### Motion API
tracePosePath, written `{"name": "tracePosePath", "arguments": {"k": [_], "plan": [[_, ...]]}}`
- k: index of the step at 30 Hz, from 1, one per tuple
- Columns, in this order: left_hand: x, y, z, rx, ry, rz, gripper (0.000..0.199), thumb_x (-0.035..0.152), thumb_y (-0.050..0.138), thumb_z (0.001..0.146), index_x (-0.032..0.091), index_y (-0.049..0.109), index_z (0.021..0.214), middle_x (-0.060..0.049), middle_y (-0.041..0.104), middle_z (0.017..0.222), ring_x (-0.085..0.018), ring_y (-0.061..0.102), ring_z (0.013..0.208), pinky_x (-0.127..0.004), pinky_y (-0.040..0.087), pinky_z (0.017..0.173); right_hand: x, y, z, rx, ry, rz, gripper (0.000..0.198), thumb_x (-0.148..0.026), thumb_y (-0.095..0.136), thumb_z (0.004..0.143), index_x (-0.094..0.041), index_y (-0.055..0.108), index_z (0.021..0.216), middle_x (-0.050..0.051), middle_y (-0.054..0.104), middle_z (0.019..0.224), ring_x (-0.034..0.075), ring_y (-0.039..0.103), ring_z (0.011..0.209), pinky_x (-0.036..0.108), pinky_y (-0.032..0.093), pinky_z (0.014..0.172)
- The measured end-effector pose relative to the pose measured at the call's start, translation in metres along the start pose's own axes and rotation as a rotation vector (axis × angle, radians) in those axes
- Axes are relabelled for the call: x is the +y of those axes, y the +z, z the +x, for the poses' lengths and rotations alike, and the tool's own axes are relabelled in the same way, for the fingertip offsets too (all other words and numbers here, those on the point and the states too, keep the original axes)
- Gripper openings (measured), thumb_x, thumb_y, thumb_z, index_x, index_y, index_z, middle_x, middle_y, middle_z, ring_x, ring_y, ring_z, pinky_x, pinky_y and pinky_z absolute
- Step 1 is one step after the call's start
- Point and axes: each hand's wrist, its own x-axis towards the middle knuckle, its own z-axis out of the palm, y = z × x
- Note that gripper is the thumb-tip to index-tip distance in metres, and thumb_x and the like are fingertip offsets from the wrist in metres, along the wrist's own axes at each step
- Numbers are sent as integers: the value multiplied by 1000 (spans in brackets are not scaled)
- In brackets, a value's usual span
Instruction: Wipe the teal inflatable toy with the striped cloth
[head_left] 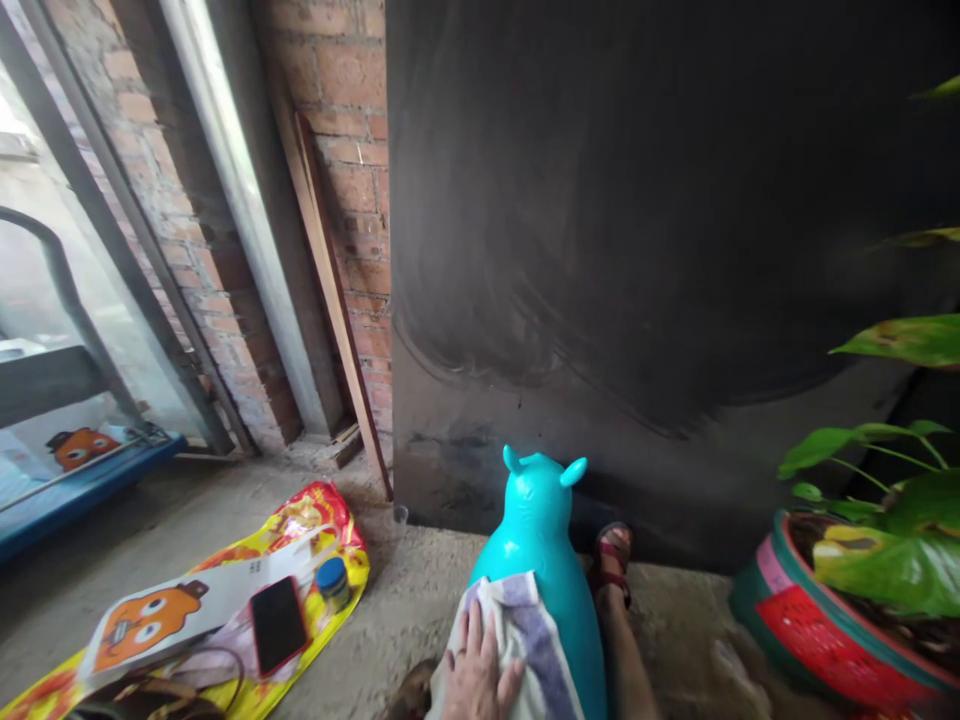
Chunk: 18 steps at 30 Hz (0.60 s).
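Observation:
My left hand lies palm down on a white cloth with purple stripes, its fingers stretched out and somewhat apart. A ring shows on one finger. The cloth is draped over the back of a turquoise inflatable animal toy with two small ears, which stands between my legs, its head towards the black board. Part of the cloth runs out of view at the bottom edge. My right hand is out of view.
On the left floor, a yellow and red plastic sheet bears a phone, a blue-lidded jar, a white bag with an orange cartoon face and a brown bag. A potted plant stands right. My sandalled foot is beside the toy.

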Motion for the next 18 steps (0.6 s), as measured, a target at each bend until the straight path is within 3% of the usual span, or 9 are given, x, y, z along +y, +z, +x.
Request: {"name": "tracePosePath", "arguments": {"k": [4, 6, 10, 12, 16, 18], "plan": [[7, -7, 48, 87, -3, -75, 76, 51, 29, 91, 9, 16, 153, -15, 10, 164, -32, 13, 152, -53, 31, 119, -1, 0, -1, -36, 8, -5, 52, -59, 50, 91, -23, 55, 128, 8, 59, 132, 25, 57, 120, 48, 53, 98], [8, -11, 72, 125, 19, -97, 74, 48, 24, 93, 5, 15, 153, -16, 14, 164, -29, 14, 152, -45, 30, 121, -5, 6, -3, -53, 14, -7, 50, -57, 59, 87, -27, 55, 127, 7, 57, 133, 25, 55, 121, 46, 54, 97], [8, -16, 96, 189, 74, -106, 72, 46, 19, 95, 1, 16, 152, -13, 18, 163, -25, 14, 152, -29, 15, 125, -16, 14, -3, -63, 37, -19, 52, -58, 40, 95, -23, 56, 130, 3, 56, 134, 31, 49, 129, 49, 47, 104], [7, -15, 91, 197, 62, -118, 71, 46, 18, 96, 4, 17, 153, -12, 17, 164, -26, 16, 151, -32, 19, 124, -21, 12, -2, -61, 51, -28, 55, -57, 31, 98, -21, 56, 131, 2, 55, 135, 33, 47, 131, 50, 45, 106], [-5, 1, 51, 167, 22, -126, 68, 45, 23, 94, 11, 23, 153, -10, 15, 164, -25, 12, 152, -43, 32, 120, -29, 10, -11, -65, 77, -44, 54, -59, 51, 90, -26, 53, 132, 4, 52, 140, 31, 47, 131, 50, 47, 105], [-16, 16, 28, 133, 28, -101, 68, 47, 29, 92, 15, 24, 153, -8, 13, 164, -24, 12, 152, -46, 34, 119, -29, 11, -26, -70, 84, -42, 57, -61, 50, 90, -23, 52, 133, 5, 52, 140, 33, 47, 131, 51, 46, 105]]}}
